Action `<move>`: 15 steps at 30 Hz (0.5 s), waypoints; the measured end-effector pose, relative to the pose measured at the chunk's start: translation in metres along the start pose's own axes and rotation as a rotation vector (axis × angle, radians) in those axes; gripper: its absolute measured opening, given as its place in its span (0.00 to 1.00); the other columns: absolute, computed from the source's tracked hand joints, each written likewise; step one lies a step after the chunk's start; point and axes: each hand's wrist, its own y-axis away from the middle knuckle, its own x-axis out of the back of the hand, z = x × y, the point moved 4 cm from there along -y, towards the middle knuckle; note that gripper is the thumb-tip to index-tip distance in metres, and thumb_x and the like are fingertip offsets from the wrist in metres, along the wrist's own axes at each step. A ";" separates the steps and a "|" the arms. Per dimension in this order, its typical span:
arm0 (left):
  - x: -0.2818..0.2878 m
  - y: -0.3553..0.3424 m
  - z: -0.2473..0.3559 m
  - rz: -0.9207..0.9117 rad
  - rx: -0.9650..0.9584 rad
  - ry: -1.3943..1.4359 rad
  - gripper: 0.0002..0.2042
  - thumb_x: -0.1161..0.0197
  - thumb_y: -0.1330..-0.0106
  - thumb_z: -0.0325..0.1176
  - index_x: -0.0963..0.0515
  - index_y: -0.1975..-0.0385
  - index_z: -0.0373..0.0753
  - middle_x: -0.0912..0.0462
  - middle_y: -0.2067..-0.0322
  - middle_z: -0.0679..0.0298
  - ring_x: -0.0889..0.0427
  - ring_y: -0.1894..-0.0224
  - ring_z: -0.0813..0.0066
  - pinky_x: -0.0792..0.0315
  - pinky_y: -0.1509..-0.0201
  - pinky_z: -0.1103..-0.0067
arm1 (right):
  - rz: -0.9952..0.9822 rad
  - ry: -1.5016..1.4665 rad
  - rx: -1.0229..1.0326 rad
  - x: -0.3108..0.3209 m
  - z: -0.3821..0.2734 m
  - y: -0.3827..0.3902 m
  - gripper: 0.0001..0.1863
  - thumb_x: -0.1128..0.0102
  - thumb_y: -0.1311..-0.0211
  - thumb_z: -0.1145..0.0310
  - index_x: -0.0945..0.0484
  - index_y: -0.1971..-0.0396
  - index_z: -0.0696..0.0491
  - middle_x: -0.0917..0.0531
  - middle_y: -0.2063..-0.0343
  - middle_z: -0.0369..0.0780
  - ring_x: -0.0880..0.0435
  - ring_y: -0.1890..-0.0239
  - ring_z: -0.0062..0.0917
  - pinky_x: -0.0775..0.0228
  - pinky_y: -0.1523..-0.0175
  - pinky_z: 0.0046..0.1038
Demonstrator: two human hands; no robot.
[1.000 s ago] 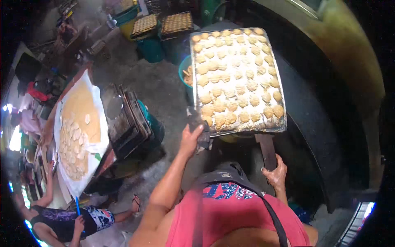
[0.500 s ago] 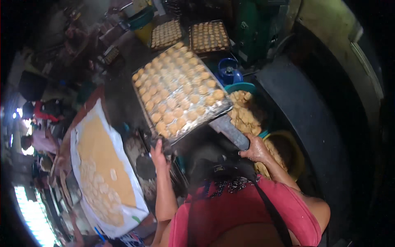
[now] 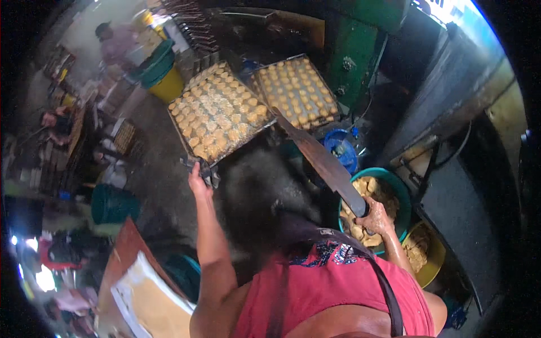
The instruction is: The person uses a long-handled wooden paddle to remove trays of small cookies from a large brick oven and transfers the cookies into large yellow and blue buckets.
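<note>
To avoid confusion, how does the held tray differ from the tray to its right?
The left hand grips the held tray through dark cloth; the right tray is not held. The held tray's rounds look oranger and denser, the right tray's yellower and sparser. Both carry rounds.

Ambient illumination is low and uneven. The primary visible source is a bright opening point(image 3: 470, 17) at the upper right, overexposed to white with a bluish fringe. Secondary glare spots point(image 3: 45, 279) occur at the far left. The round pieces point(image 3: 217, 110) ahead are comparatively well lit, with pale highlights at mid-batch. Of the two hands, the right hand point(image 3: 378, 218) shows a glossy sheen. The floor point(image 3: 253, 186) between the arms is in dark shadow. Background figures point(image 3: 119, 45) at the left are soft. The apron strap point(image 3: 277, 307) is smeared. Fisheye distortion bends straight edges; the corners fall to black.
</note>
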 end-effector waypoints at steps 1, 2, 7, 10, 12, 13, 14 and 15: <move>0.003 -0.047 0.001 0.016 0.037 0.061 0.17 0.38 0.39 0.31 0.30 0.52 0.32 0.21 0.61 0.58 0.19 0.62 0.65 0.23 0.61 0.69 | -0.019 0.052 -0.059 -0.002 -0.016 -0.010 0.39 0.28 0.72 0.65 0.26 0.52 0.62 0.17 0.69 0.50 0.16 0.65 0.35 0.27 0.56 0.32; -0.010 -0.081 0.009 0.028 0.074 0.029 0.19 0.38 0.40 0.31 0.31 0.51 0.32 0.21 0.60 0.56 0.19 0.62 0.62 0.22 0.61 0.68 | -0.047 0.099 -0.154 -0.002 -0.028 -0.017 0.40 0.28 0.73 0.64 0.27 0.50 0.61 0.17 0.67 0.50 0.16 0.62 0.34 0.27 0.54 0.32; -0.032 -0.246 -0.014 -0.014 -0.019 -0.125 0.19 0.38 0.39 0.32 0.30 0.51 0.30 0.21 0.59 0.54 0.19 0.62 0.61 0.22 0.62 0.66 | -0.042 -0.134 -0.260 0.006 -0.057 -0.072 0.38 0.28 0.69 0.72 0.29 0.49 0.62 0.18 0.63 0.43 0.21 0.58 0.25 0.28 0.52 0.28; -0.025 -0.314 -0.032 0.025 0.060 -0.244 0.20 0.37 0.39 0.34 0.29 0.50 0.29 0.21 0.57 0.54 0.18 0.62 0.61 0.24 0.58 0.66 | -0.071 -0.012 -0.351 0.000 -0.061 -0.093 0.36 0.28 0.67 0.76 0.29 0.50 0.62 0.19 0.61 0.42 0.21 0.58 0.25 0.28 0.52 0.28; -0.026 -0.335 -0.037 0.047 0.108 -0.315 0.21 0.38 0.38 0.36 0.29 0.49 0.29 0.22 0.56 0.53 0.19 0.60 0.59 0.24 0.57 0.66 | -0.037 -0.066 -0.334 -0.002 -0.060 -0.092 0.36 0.29 0.68 0.76 0.29 0.50 0.62 0.18 0.63 0.42 0.21 0.60 0.25 0.28 0.53 0.28; -0.017 -0.335 -0.040 0.093 0.119 -0.401 0.22 0.39 0.38 0.37 0.30 0.49 0.28 0.22 0.55 0.51 0.20 0.59 0.58 0.25 0.55 0.66 | -0.048 -0.009 -0.282 -0.005 -0.053 -0.088 0.37 0.29 0.69 0.74 0.28 0.49 0.60 0.17 0.63 0.46 0.19 0.59 0.28 0.27 0.52 0.30; -0.006 -0.330 -0.048 0.158 0.115 -0.513 0.23 0.40 0.37 0.38 0.31 0.48 0.28 0.23 0.54 0.50 0.21 0.57 0.56 0.26 0.53 0.66 | -0.053 -0.009 -0.294 -0.005 -0.043 -0.078 0.37 0.29 0.69 0.74 0.28 0.49 0.60 0.17 0.63 0.46 0.19 0.59 0.28 0.27 0.52 0.30; -0.001 -0.317 -0.056 0.248 0.059 -0.661 0.24 0.40 0.37 0.40 0.32 0.47 0.28 0.24 0.53 0.48 0.21 0.56 0.55 0.27 0.52 0.66 | -0.034 0.039 -0.308 -0.002 -0.034 -0.068 0.38 0.29 0.69 0.74 0.28 0.48 0.59 0.17 0.62 0.48 0.18 0.58 0.31 0.27 0.52 0.31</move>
